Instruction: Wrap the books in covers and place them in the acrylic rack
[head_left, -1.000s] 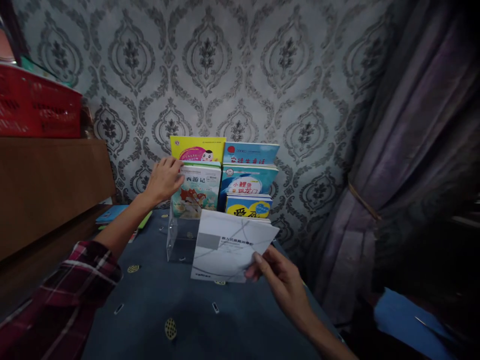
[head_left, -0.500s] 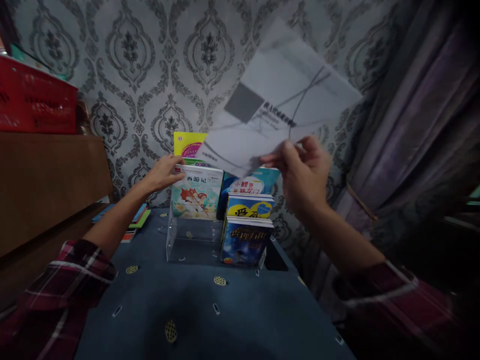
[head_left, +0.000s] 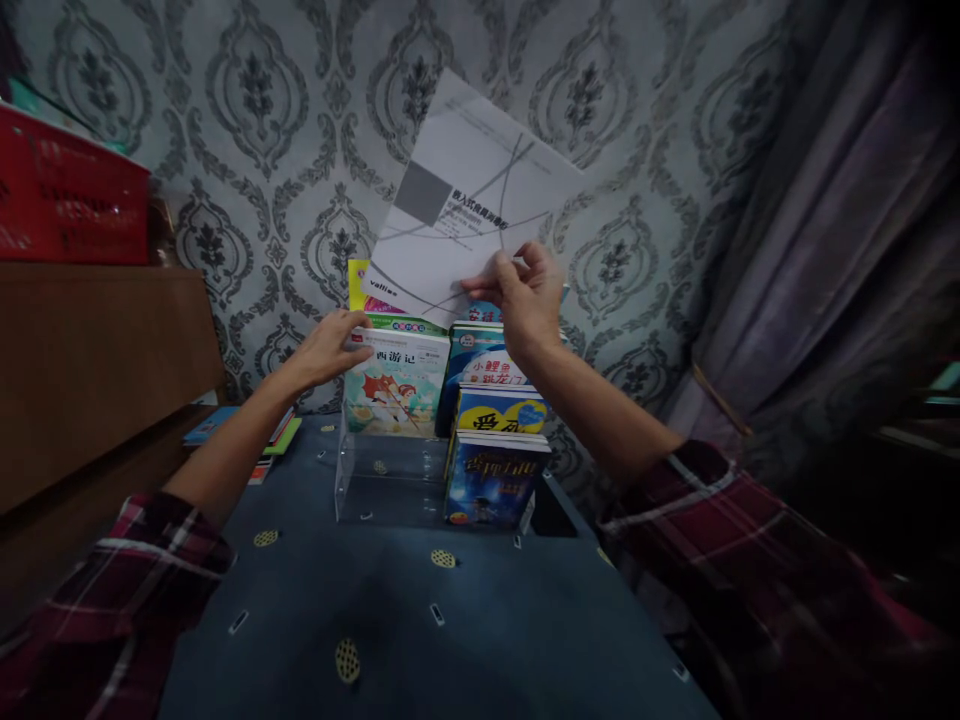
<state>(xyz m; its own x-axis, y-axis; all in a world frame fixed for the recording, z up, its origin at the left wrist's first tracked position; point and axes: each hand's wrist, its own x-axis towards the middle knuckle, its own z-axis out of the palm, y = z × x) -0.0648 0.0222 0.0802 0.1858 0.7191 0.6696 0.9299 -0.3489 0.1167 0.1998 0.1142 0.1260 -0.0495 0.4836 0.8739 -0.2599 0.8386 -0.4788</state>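
Observation:
My right hand [head_left: 531, 300] pinches the lower edge of a white booklet [head_left: 487, 170] with a grey square and black lettering, tilted above the back of a clear display rack [head_left: 390, 490]. Its lower corner overlaps a yellow book [head_left: 358, 285] in the rear tier. My left hand [head_left: 334, 348] grips the upper left corner of a pale green book [head_left: 397, 385] with a red figure, thumb across the cover. On the rack's right side stand a blue fish-story book [head_left: 487, 365], a blue-and-yellow book [head_left: 499, 410] and a dark blue book [head_left: 495, 485], one before another.
A few books lie in a pile [head_left: 214, 425] at the left, beside a brown cabinet [head_left: 105, 350] with a red basket [head_left: 71, 190] on top. Patterned wallpaper [head_left: 255, 120] rises behind the blue tablecloth [head_left: 300, 620]. A grey curtain [head_left: 795, 240] hangs at the right.
My right hand has brought the white booklet left and slightly down, closer above the rack's rear left part. My left hand stays at the pale green book's corner.

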